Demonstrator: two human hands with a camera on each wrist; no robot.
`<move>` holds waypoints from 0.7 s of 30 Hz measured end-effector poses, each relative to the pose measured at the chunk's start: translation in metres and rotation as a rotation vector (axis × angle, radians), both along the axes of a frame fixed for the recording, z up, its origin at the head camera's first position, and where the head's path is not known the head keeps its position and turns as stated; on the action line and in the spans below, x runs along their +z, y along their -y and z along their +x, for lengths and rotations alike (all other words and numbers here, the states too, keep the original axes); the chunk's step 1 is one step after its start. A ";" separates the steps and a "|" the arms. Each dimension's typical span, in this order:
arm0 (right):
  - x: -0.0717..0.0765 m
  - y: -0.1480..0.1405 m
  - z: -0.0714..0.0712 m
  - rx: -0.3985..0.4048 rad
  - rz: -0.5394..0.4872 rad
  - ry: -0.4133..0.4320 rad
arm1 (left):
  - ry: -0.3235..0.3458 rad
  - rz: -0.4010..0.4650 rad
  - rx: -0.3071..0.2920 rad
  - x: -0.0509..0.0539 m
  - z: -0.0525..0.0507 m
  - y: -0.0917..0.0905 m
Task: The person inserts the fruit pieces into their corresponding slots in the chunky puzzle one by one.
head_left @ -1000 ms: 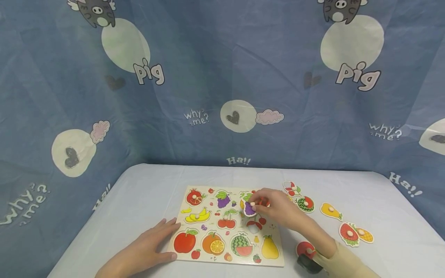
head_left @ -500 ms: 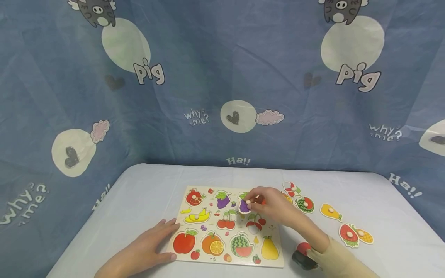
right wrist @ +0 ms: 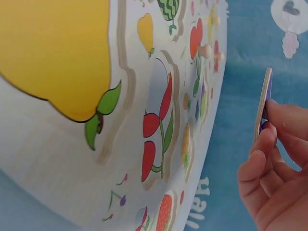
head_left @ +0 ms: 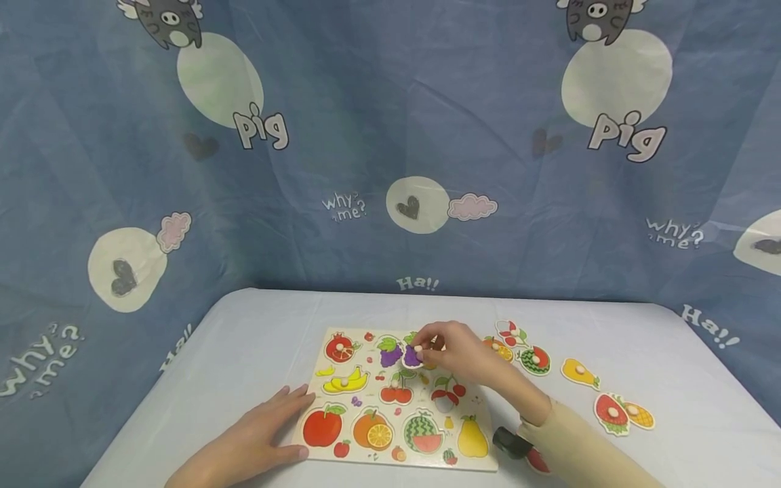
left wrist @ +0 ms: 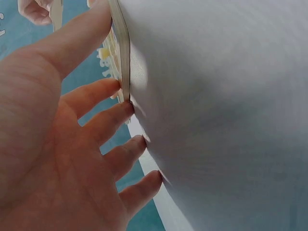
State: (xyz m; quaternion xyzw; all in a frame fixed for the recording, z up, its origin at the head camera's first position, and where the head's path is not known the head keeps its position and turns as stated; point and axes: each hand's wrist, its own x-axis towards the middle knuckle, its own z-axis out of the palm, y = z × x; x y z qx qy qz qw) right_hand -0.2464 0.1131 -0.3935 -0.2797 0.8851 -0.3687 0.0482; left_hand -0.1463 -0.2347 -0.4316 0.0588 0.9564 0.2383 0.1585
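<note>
A grape puzzle piece [head_left: 411, 356] is pinched by its knob in my right hand [head_left: 454, 352], over the top row of the fruit puzzle board [head_left: 366, 461]. In the right wrist view that grape piece [right wrist: 263, 103] appears edge-on, raised off the board. Just left of it lies the printed grape recess [head_left: 389, 352]. My left hand [head_left: 262, 427] rests at the board's left edge with fingers spread, and in the left wrist view its fingertips touch the board's side and the table. Pomegranate [head_left: 342, 348], banana [head_left: 346, 381] and cherry [head_left: 395, 386] pieces with knobs sit in the board.
Loose knobbed pieces lie right of the board: cherry-like [head_left: 511, 332], orange [head_left: 500, 349], watermelon [head_left: 535, 360], pear [head_left: 581, 373], strawberry [head_left: 612, 413] and pineapple [head_left: 639, 415]. A red piece [head_left: 538, 462] is partly hidden by the sleeve and wrist camera. Patterned blue cloth [head_left: 305, 251] hangs behind the table.
My right hand has moved left and slightly away across the board with the grape piece, toward the grape recess. The left hand has stayed in place.
</note>
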 end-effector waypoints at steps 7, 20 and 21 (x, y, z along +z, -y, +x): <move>-0.001 0.007 -0.008 -0.001 -0.013 0.008 | 0.012 0.003 0.010 -0.002 0.000 -0.001; -0.002 0.023 -0.026 0.075 -0.002 0.034 | 0.012 0.016 0.012 0.000 0.000 0.000; -0.003 0.023 -0.027 0.080 0.000 0.037 | 0.017 0.015 0.015 0.001 0.000 0.000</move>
